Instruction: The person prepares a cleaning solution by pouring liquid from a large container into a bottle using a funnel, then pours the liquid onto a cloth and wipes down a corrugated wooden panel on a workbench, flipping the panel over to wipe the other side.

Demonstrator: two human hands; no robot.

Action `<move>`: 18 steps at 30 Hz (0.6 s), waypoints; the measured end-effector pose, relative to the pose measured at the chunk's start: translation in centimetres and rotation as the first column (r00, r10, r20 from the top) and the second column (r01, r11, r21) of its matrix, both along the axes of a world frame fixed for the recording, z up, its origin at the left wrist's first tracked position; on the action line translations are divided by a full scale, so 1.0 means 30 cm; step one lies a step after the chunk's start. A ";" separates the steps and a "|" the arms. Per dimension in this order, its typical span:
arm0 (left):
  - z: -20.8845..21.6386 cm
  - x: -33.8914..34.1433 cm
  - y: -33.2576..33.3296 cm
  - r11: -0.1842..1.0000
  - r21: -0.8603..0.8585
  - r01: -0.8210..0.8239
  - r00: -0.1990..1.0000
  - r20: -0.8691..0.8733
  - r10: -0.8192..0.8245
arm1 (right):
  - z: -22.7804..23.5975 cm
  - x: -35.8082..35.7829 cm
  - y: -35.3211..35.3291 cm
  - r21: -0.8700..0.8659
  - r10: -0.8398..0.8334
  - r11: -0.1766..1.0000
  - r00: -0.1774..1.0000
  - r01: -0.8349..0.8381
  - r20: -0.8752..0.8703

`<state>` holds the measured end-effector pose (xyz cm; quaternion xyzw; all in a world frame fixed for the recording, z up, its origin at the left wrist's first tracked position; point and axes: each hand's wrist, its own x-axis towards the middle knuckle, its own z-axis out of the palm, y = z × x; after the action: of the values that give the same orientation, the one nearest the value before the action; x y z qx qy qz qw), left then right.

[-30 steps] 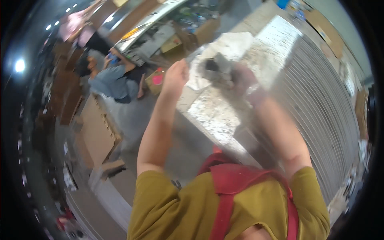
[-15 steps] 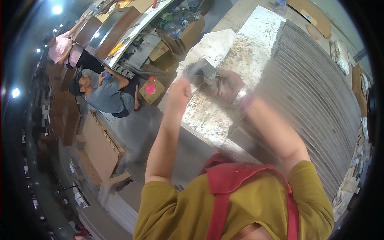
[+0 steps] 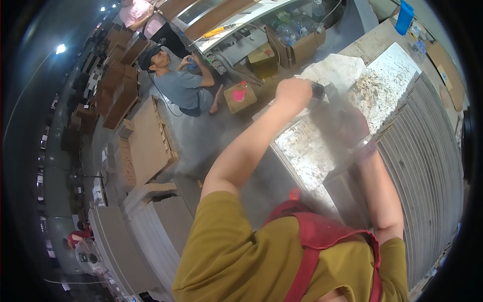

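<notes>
My left hand (image 3: 294, 94) is closed, gripping a small dark object (image 3: 317, 90) whose kind I cannot make out. My right hand (image 3: 353, 128), a band at its wrist, is smeared by motion over the worktop, and its fingers do not show clearly. Between the two hands is a blurred grey shape (image 3: 329, 111). Both hands are above a white, brown-stained board (image 3: 307, 146). Just beyond them lies a crumpled white sheet (image 3: 334, 69).
Long thin grey strips (image 3: 427, 166) lie side by side to the right. A blue container (image 3: 404, 19) stands at the far right. A seated person (image 3: 181, 88) is to the left, near a box with a pink patch (image 3: 240, 98). Cardboard (image 3: 148, 141) lies on the floor.
The view has swung, so the scene sits further right. My hands have drawn apart slightly. The grey roll-like piece seen between them earlier is now a blur.
</notes>
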<state>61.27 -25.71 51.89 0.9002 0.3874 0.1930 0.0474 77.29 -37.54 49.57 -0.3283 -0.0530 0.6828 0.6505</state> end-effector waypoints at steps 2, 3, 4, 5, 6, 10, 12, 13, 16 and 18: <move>-0.021 0.031 0.001 0.999 -0.001 0.044 0.993 -0.113 -0.044 | -0.029 0.010 -0.001 0.023 0.024 0.999 1.000 -0.024 0.020; -0.018 0.046 -0.004 0.998 -0.040 0.045 0.987 -0.154 -0.050 | -0.047 0.015 0.006 0.045 0.014 0.999 0.994 -0.019 0.110; -0.024 0.056 -0.006 0.998 -0.045 0.052 0.987 -0.152 -0.058 | -0.057 0.023 0.006 0.055 0.006 0.998 0.988 -0.015 0.155; -0.028 0.065 -0.008 0.995 -0.086 0.051 0.985 -0.159 -0.064 | -0.064 0.031 0.004 0.062 -0.005 0.998 0.980 -0.008 0.199; -0.028 0.073 -0.009 0.991 -0.125 0.048 0.984 -0.166 -0.069 | -0.061 0.034 -0.001 0.078 -0.003 0.997 0.980 -0.013 0.201; -0.042 0.067 0.059 0.921 -0.389 0.030 0.999 0.033 -0.019 | -0.062 0.038 -0.001 0.155 0.031 0.986 0.989 -0.054 0.143; -0.096 0.007 0.105 0.863 -0.499 0.074 0.984 0.175 0.017 | -0.061 0.003 0.012 0.145 0.054 0.989 0.990 -0.035 -0.132; -0.088 -0.011 0.109 0.856 -0.510 0.083 0.972 0.232 0.044 | -0.065 -0.008 0.018 0.127 0.054 0.992 0.963 -0.021 -0.263; -0.076 -0.060 0.114 0.789 -0.601 0.127 0.876 0.441 0.195 | -0.129 0.022 0.033 0.146 0.092 0.987 0.979 -0.066 -0.180; -0.060 -0.083 0.108 0.631 -0.763 0.140 0.820 0.447 0.357 | -0.105 0.037 0.011 0.005 0.055 0.998 0.977 -0.055 -0.206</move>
<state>58.79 -22.46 50.08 0.6678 0.4562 0.2671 0.5240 78.39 -37.22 46.41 -0.2548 0.0058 0.7310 0.6330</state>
